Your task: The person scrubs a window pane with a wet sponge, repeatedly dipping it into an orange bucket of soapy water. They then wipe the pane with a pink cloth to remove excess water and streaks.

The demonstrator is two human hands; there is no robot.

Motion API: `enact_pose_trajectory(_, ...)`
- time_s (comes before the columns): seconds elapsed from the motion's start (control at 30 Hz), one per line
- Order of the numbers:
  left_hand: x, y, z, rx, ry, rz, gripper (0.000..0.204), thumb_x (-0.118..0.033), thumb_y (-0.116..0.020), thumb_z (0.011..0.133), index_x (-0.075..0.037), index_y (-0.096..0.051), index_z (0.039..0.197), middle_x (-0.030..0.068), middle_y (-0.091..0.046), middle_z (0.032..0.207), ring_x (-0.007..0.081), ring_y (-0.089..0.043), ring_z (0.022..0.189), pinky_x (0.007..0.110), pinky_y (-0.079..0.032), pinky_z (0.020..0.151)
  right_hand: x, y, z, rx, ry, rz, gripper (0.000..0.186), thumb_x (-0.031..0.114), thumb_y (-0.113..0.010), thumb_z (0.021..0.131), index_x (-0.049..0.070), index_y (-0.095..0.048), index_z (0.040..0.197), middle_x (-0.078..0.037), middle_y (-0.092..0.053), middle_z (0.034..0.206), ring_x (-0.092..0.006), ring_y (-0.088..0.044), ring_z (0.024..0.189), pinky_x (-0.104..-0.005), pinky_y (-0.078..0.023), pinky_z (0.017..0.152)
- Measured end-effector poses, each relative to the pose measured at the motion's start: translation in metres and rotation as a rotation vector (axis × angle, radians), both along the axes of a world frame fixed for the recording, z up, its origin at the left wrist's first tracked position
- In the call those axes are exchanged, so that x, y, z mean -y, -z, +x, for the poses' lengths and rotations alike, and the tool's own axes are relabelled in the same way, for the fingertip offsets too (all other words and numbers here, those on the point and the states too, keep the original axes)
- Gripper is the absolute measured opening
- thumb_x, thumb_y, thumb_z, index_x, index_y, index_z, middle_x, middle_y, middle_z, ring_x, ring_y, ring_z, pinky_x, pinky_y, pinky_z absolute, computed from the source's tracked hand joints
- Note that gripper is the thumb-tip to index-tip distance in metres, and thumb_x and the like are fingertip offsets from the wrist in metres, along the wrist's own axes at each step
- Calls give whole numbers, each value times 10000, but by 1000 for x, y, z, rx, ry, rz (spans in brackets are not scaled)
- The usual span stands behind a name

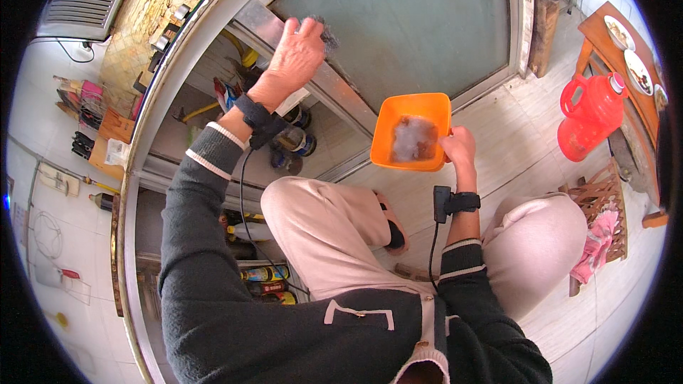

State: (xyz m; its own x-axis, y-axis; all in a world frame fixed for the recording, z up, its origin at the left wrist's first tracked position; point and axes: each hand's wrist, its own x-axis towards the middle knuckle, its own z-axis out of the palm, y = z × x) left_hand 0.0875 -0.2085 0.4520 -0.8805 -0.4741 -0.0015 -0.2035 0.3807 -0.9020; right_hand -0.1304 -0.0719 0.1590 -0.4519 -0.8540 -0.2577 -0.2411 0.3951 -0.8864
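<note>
My left hand point(296, 57) is closed on a dark grey, fuzzy scouring pad point(324, 35), held at the metal rail point(334, 87) beside a frosted glass sliding-door panel point(398, 21); whether the pad touches it I cannot tell. My right hand point(459, 144) grips the right side of an orange square plastic tub point(388, 117) with whitish suds and some brownish liquid inside, held out over the floor in front of the cabinet. Behind my left wrist, bottles and tools point(288, 135) stand inside the open part of the cabinet.
A red thermos point(590, 117) stands at the right beside a wooden table point(601, 21) with white plates. A wooden stool point(605, 242) with a pink cloth is by my right knee point(533, 242). Bottles point(263, 274) fill a low compartment. A counter point(135, 21) is at upper left.
</note>
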Motion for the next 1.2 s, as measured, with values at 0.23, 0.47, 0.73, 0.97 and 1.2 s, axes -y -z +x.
enact_pose_trajectory(0.23, 9, -37, 13, -211, 143, -32, 246, -44, -569, 740, 2, -589, 981, 147, -519, 1170, 302, -482, 1155, 408, -424, 942, 2, 14, -1, -25, 12, -15, 194, 172, -636, 690, 3, -695, 763, -178, -660, 665, -316, -676, 633, -405, -532, 636)
enact_pose_trajectory(0.47, 11, 6, 10, -28, 144, -43, 169, -127, -618, 710, -64, -648, 865, 78, -537, 904, 247, -508, 946, 340, -433, 821, 4, 19, -1, -48, 15, 19, 202, 175, -639, 682, -3, -697, 757, -192, -654, 656, -344, -675, 668, -417, -530, 650)
enact_pose_trajectory(0.73, -2, 7, 2, -26, 113, 52, 406, -89, -572, 791, -100, -532, 1195, 60, -537, 919, 227, -526, 936, 352, -445, 820, 10, 34, 2, -62, 16, 8, 202, 165, -653, 683, 2, -704, 790, -201, -672, 737, -353, -677, 737, -417, -531, 679)
enact_pose_trajectory(0.97, 6, -19, 10, -122, 74, 18, 378, -92, -574, 769, -74, -547, 1146, 65, -543, 957, 241, -525, 979, 365, -446, 838, 8, 28, 2, 46, -7, 85, 212, 171, -683, 669, 12, -714, 806, -170, -667, 682, -314, -682, 665, -395, -535, 654)
enact_pose_trajectory(1.2, 1, 96, 12, 122, 3, 228, 246, -123, -595, 756, -91, -594, 999, 47, -556, 936, 236, -519, 977, 366, -437, 842, 4, 25, 3, 31, 18, -1, 179, 165, -671, 653, 21, -707, 751, -160, -663, 658, -298, -676, 630, -382, -530, 628)
